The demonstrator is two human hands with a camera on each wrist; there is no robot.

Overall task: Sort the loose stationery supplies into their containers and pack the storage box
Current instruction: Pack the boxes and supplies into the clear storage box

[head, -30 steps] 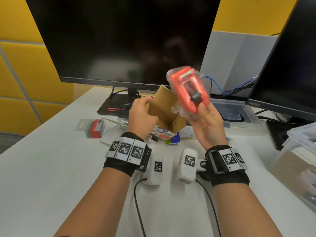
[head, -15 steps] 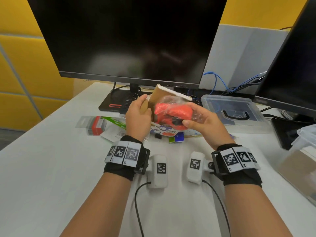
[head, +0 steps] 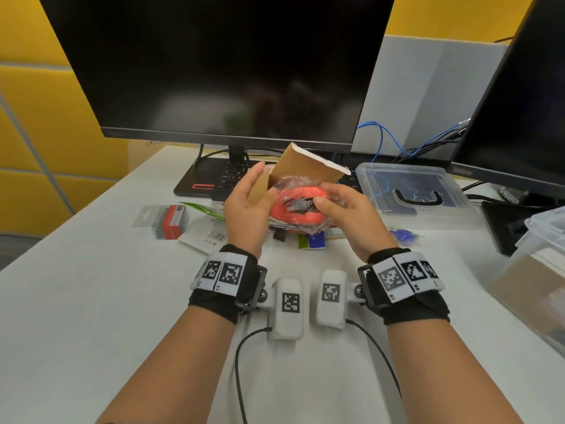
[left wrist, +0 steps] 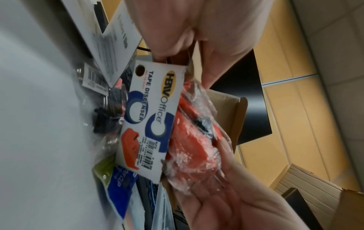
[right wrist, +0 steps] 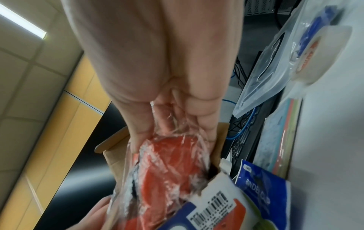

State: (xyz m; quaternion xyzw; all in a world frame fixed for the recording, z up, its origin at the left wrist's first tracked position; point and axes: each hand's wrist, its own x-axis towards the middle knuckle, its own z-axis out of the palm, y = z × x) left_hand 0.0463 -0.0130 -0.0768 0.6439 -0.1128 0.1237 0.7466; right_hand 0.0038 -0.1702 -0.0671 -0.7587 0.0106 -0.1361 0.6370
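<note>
At the centre of the head view we see the left hand (head: 247,206) holding an opened cardboard tape dispenser box (head: 301,166) by its side flap, thumb and fingers curled round the card, so that grip is closed on the box. The right hand (head: 345,215) has its grip closed around an orange tape dispenser (head: 298,206) wrapped in clear plastic film, thumb on the near side and fingers over the far side, at the box's open mouth. In the left wrist view the box's white printed face reads "TAPE DISPENSER", and the wrapped dispenser (left wrist: 194,140) sits partly inside the brown card walls. Both are held above the white worktop (head: 91,301), in front of the black monitor (head: 220,65).

On the worktop below the hands lie a blue binder clip pack (right wrist: 260,196) and, in the left of the head frame, a small red-and-clear packet (head: 169,221). To the right of the hands rests a clear plastic lid with a black handle (head: 419,194). A clear storage box (head: 538,270) stands at the right edge. In the upper right of the right wrist view we see a roll of white tape (right wrist: 325,51).
</note>
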